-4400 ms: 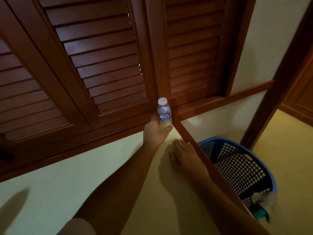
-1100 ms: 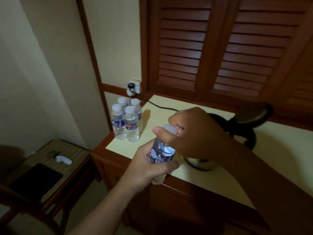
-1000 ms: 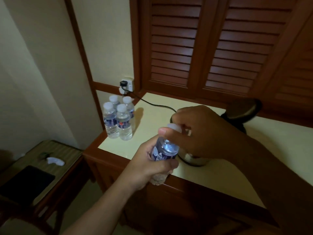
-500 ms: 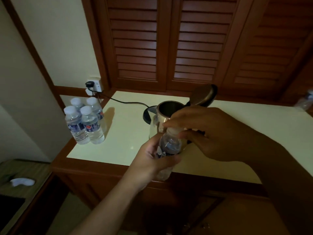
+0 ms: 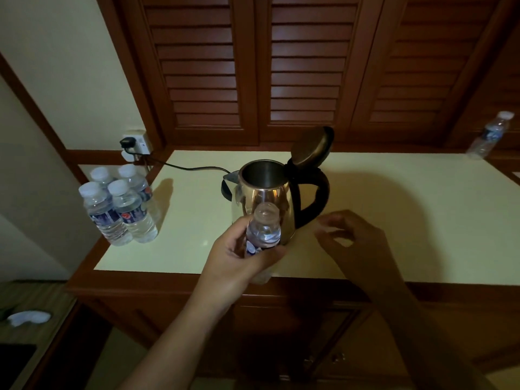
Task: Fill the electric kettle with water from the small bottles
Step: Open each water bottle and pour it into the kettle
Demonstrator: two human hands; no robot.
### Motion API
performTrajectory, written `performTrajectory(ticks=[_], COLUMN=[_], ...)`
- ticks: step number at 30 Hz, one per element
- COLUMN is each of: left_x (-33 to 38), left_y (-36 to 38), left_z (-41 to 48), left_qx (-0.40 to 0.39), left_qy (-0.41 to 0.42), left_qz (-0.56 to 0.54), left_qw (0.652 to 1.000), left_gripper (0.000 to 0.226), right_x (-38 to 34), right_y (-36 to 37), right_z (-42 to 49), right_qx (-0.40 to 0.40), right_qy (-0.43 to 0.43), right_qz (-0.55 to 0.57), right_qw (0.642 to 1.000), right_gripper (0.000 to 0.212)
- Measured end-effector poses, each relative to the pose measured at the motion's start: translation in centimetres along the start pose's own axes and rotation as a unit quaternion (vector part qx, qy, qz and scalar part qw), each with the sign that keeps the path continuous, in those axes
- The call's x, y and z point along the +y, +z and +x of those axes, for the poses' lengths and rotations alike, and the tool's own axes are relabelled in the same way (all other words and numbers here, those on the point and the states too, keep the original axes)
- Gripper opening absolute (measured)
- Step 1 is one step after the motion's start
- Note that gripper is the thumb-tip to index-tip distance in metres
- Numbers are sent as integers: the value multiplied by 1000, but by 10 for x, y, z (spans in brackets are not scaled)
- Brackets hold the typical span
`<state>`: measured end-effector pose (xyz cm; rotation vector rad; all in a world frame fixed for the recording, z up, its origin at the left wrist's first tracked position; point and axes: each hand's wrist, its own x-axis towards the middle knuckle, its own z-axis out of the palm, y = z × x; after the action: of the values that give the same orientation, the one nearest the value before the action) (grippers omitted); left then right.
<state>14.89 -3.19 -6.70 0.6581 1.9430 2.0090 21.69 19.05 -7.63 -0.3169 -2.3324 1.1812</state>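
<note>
The right hand [image 5: 354, 243] has left the bottle [image 5: 264, 229] — its mouth looks uncapped. The left hand [image 5: 242, 260] has its fingers clamped round it; right fingers curl, cap possibly inside — unclear. The open kettle [image 5: 264, 192] awaits pouring.

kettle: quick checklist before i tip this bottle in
1. The lid of the kettle is up: ok.
2. The bottle has its cap off: ok, neck looks bare.
3. The left hand grips the bottle: ok.
4. Bottle mouth over the kettle opening: not ok, upright in front of it.
5. The right hand is out of the pour path: ok.
6. Water level inside: cannot tell.
</note>
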Motion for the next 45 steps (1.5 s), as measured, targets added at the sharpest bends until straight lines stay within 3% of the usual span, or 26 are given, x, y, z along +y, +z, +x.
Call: performTrajectory(ticks=[4, 11, 15, 22, 35, 41, 45], left_x=[-2, -4, -3, 7, 37, 57, 66], left_y=[3, 0, -2, -11, -43, -48, -49], left_z=[-1, -4, -5, -3, 29, 54, 71], left_qx=[4, 10, 23, 62, 137, 146, 142], left_qy=[-3, -12, -7, 32, 64, 56, 56], left_qz=[22, 29, 24, 48, 188, 366, 544], left_qw=[1000, 999, 999, 996, 971, 917, 825], left_gripper=[41, 35, 43, 46, 43, 54, 61], right_x=[48, 61, 68, 65, 67, 67, 67], right_y=[21, 39, 42, 45, 48, 48, 47], right_z=[4, 3, 4, 6, 7, 7, 7], right_qx=[-38, -26, -93, -113, -132, -133, -135], right_qy=[38, -34, 8, 29, 30, 31, 30], right_qz=[-120, -217, -317, -341, -371, -374, -378], right_qw=[991, 975, 944, 933, 919, 917, 915], right_gripper=[12, 17, 67, 97, 103, 103, 100])
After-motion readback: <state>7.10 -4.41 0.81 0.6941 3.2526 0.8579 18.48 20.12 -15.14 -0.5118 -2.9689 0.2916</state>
